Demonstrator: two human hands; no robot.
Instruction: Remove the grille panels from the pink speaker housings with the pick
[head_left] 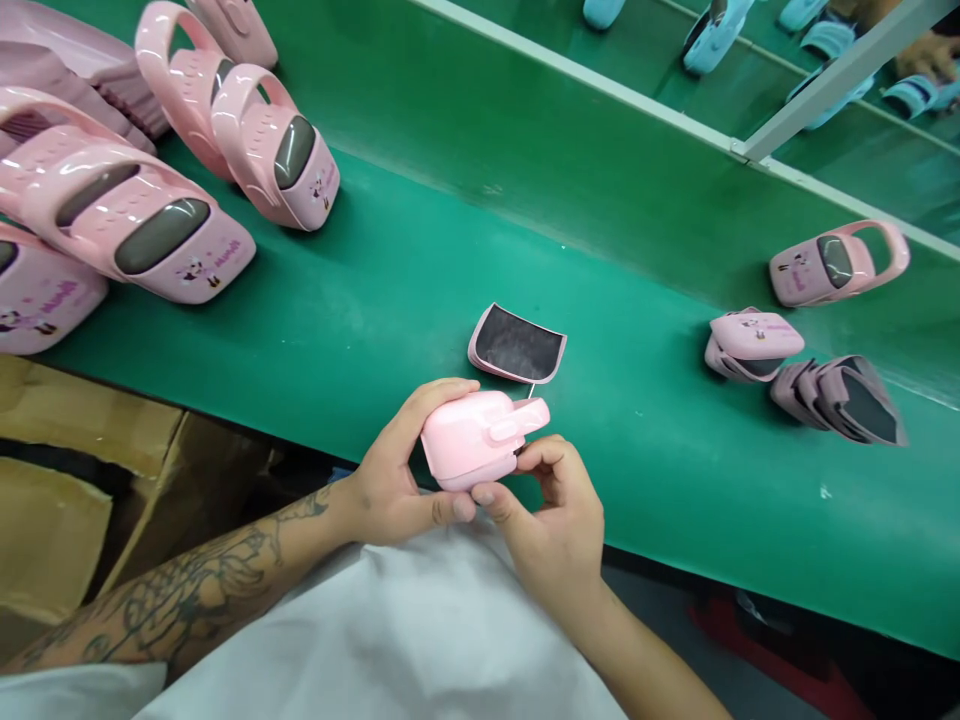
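Glossy pink plastic housing point(472, 440) sits gripped between my hands, just over the edge of the green tabletop point(660, 480): left hand point(394, 470) wrapping its rounded end, right hand point(559, 510) bracing its tabbed end from below. A firm, even hold keeps the slick shell steady. Just beyond lies a curved, pink-edged dark pad point(517, 345); smooth pink moulded cases point(274, 150) with dark windows sit farther left.

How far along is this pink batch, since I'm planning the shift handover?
Looks done: pink handled units with dark windows sit on the green conveyor belt. In hand: the left hand and right hand grip a small pink plastic part. Apparently left: a loose dark-faced pink panel on the belt and a pile of similar panels at right.
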